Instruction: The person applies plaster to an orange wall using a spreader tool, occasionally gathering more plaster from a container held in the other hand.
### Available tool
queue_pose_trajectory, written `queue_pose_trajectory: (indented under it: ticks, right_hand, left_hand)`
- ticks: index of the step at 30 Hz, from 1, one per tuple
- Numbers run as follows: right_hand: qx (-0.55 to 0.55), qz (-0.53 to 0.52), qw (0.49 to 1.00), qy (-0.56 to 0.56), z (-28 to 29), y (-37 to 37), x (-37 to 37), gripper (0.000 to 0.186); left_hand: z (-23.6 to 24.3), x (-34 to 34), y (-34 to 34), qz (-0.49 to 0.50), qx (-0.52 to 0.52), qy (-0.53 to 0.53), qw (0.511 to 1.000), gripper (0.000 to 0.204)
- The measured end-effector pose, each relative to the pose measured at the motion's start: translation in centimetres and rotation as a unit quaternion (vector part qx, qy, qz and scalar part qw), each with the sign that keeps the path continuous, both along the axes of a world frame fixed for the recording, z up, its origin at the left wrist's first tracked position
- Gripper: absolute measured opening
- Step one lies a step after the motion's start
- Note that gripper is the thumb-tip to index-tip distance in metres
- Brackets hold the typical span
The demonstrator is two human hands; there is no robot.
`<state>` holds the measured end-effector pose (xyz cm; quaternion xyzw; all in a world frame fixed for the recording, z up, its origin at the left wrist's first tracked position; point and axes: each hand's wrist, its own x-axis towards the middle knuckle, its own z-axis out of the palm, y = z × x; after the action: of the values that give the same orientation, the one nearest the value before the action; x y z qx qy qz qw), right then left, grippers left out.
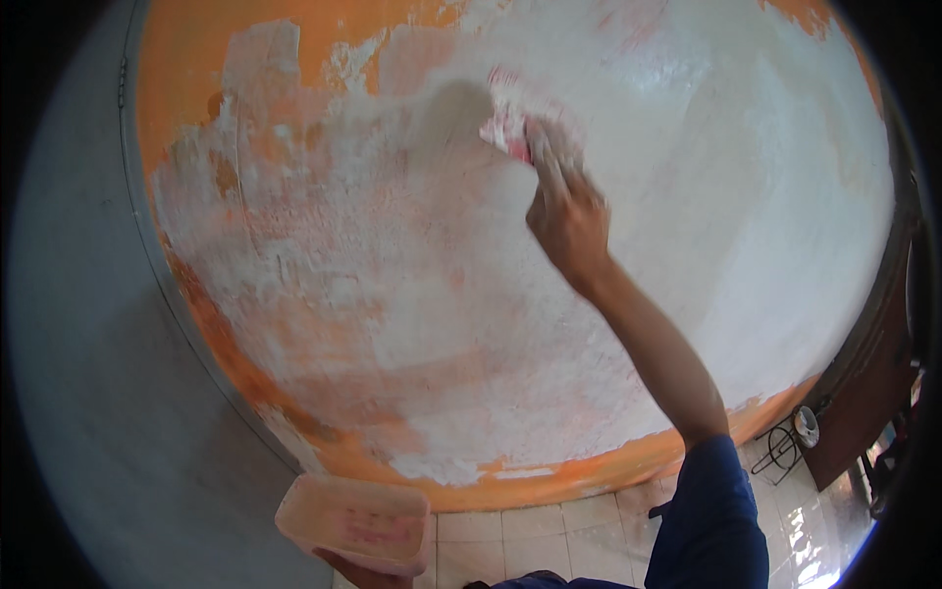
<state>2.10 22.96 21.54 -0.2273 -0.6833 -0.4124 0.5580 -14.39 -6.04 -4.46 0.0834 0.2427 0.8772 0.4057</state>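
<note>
Holding a pink scraper (504, 126), the right hand (567, 211) is at the wall (412, 285).

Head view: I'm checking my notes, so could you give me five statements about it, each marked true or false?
1. The right hand holds a pinkish scraper at the wall. True.
2. The right hand carries the tub. False: the left hand supports the tub.
3. Orange paint shows along the wall's lower edge. True.
4. The floor is wooden. False: it has pale tiles.
5. The right sleeve is dark blue. True.
</note>
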Motion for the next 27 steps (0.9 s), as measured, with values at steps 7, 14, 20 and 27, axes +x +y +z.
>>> queue_pose_trajectory:
  ticks: [7, 14, 20, 27]
  right_hand:
    - [0.013, -0.201, 0.965, -0.171, -6.9, 5.4, -5.7, 0.051]
    - [-0.157, 0.002, 0.924, -0.348, -26.2, -1.1, -7.9, 0.050]
    - [-0.011, 0.031, 0.994, -0.106, -8.0, -0.4, 0.4, 0.049]
    - [-0.169, -0.226, 0.959, -0.007, -1.7, 5.3, 4.8, 0.008]
  left_hand:
    - [0.2, -0.8, 1.0, -0.004, -0.003, 0.002, 1.000, 0.080]
    - [0.0, -0.5, 0.7, -0.022, 0.010, -0.002, 1.000, 0.080]
    - [0.2, -1.1, -0.4, 0.011, 0.019, -0.032, 0.999, 0.081]
    - [1.2, -0.3, -0.6, 0.015, -0.023, -0.021, 0.999, 0.080]
